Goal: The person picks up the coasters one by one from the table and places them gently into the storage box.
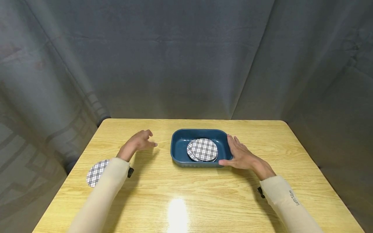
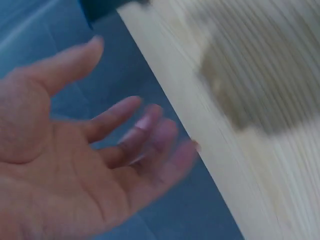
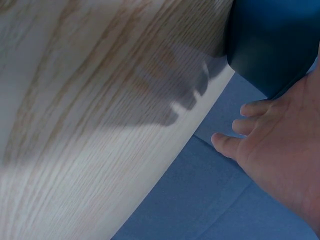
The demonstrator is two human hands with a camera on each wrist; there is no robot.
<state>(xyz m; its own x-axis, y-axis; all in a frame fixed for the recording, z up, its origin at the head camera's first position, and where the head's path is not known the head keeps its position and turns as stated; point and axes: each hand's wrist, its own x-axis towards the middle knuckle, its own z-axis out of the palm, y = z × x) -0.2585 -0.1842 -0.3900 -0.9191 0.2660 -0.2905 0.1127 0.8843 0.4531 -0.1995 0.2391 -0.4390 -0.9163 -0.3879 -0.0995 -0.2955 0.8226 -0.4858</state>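
A dark blue rectangular dish (image 1: 182,164) stands on the wooden table. Inside it lie round plaid coasters (image 1: 205,149), white with dark lines, overlapping in a small pile. My right hand (image 1: 240,154) is at the dish's right end, thumb along the front rim and straight fingers by the right side. In the right wrist view its fingers stretch out beside the dish wall (image 3: 275,45). My left hand (image 1: 138,142) hovers left of the dish, holding nothing, fingers loosely bent and spread from the thumb. Another plaid coaster (image 1: 96,173) lies at the table's left, partly hidden by the left sleeve.
The light wooden table (image 1: 204,197) has its far edge just beyond the dish. Grey curtains (image 1: 175,64) hang behind it and along both sides. Shadows of both arms fall across the tabletop.
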